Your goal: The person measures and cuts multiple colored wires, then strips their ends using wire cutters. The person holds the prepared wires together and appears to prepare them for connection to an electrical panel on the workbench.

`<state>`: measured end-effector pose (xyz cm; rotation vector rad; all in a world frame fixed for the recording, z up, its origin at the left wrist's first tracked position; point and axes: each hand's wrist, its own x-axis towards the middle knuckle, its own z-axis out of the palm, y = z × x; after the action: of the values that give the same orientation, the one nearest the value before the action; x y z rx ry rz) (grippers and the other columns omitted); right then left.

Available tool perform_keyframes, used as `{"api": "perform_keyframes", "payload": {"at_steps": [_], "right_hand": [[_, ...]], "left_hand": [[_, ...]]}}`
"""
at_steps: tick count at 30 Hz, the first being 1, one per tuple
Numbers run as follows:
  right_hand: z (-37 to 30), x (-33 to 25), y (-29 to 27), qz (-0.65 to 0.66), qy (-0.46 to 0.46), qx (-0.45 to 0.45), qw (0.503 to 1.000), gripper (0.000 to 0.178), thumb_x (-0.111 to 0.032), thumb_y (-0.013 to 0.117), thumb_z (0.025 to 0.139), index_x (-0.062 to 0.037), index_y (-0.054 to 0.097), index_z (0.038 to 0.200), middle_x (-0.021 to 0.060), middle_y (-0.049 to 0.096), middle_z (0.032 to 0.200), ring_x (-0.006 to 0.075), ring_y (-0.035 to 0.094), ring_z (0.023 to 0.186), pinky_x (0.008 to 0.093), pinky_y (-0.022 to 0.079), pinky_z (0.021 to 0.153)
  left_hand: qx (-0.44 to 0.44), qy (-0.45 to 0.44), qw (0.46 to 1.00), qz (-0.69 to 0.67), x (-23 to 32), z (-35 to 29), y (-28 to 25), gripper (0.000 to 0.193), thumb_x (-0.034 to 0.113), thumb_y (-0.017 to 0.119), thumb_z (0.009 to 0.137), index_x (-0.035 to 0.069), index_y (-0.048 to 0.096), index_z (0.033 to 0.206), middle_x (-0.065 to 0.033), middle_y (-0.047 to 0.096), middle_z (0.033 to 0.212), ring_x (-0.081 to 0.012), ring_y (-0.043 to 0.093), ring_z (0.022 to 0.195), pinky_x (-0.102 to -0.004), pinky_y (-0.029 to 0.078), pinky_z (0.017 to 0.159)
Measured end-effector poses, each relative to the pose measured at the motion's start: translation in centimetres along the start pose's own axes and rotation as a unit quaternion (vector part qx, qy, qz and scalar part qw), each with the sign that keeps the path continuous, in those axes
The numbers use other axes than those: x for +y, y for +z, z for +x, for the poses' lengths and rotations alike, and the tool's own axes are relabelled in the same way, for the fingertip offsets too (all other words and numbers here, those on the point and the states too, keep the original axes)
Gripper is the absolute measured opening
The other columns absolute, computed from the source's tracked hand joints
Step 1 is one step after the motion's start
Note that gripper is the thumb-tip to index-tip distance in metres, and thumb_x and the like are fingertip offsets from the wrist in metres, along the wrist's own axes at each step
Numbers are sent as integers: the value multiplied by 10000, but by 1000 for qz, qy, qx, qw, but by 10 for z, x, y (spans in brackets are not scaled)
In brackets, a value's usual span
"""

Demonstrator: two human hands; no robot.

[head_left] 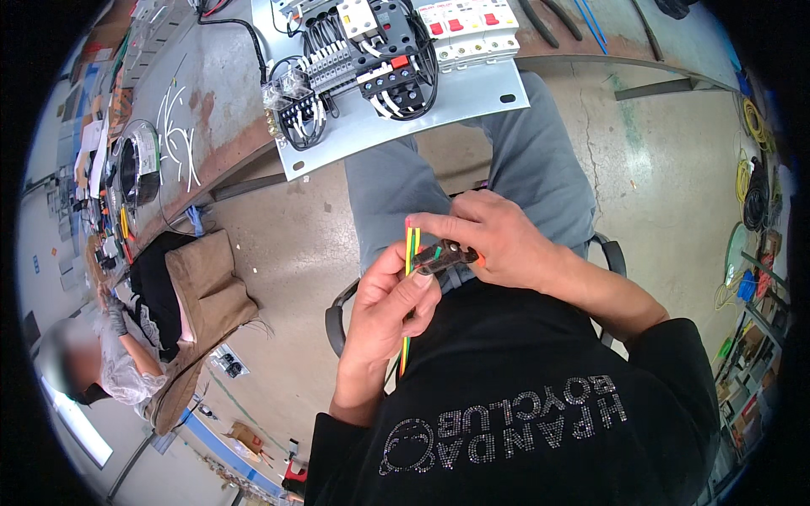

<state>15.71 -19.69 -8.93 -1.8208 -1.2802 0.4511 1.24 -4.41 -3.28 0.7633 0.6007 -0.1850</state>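
Black shirt [515, 337] nearest, fingers [390, 260] pinch striped wires [410, 244]; a coil [129, 164] seems bagged.

Head-worn fisheye view, facing down, close above hands [384, 314]

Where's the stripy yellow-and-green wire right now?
In the head view, the yellow-and-green wire is near the middle, running up through the left hand, its top beside the index fingertip of the right hand.

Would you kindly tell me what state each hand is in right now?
Left hand: closed, holding striped yellow-and-green wire.
Right hand: closed, holding a black plier-like hand tool, index finger extended to the wire's upper end.
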Motion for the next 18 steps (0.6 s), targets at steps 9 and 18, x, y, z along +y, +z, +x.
{"api": "perform_keyframes", "payload": {"at_steps": [9, 18], "right_hand": [[0, 4, 2, -4, 1, 55, 998, 570, -16, 704, 757, -173, 659, 1303, 80, 550, 831, 303, 593, 762, 400, 481, 673], [-13, 24, -14, 252, 316, 219, 888, 406, -269, 570, 1049, -4, 579, 1357, 81, 714, 1101, 133, 650, 993, 295, 508, 917]], "left_hand": [[-21, -1, 1000, -5, -5, 3, -6, 246, 175, 547, 1046, 44, 516, 1252, -23, 476, 682, -42, 317, 433, -200, 248, 385], [8, -39, 998, 40, -10, -1, -3, 158, 164, 544, 1051, 48, 558, 1158, -18, 469, 676, -43, 302, 435, -212, 241, 388]]}}
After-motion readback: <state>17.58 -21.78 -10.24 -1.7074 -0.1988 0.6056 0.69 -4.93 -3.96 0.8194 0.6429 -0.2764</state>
